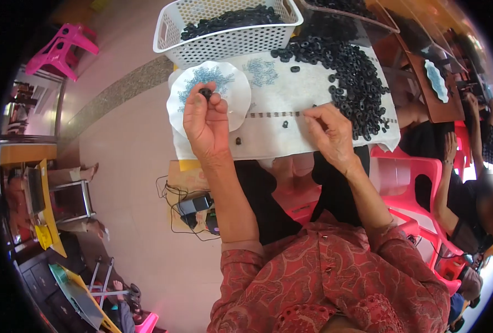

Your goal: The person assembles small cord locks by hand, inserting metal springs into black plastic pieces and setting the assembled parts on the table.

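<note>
My left hand (208,123) is raised over the edge of a white scalloped plate (239,105), its fingers closed on a small black ring-shaped part (204,93). Small bluish wire-like pieces (206,76) lie on that plate, and a second cluster of them (260,72) is on the white cloth (307,80). My right hand (332,136) is just above the cloth with its fingers pinched together; what is in the pinch, if anything, is too small to make out. Beside it spreads a large pile of black ring-shaped parts (349,83). Two tiny dark pieces (285,124) sit near the front edge.
A white perforated basket (229,47) of black parts stands at the back, beside a clear bin (346,25). Pink chairs (418,177) and other people are on the right. Cables and a black adapter (194,205) lie below the table's left side. A pink stool (63,47) stands far left.
</note>
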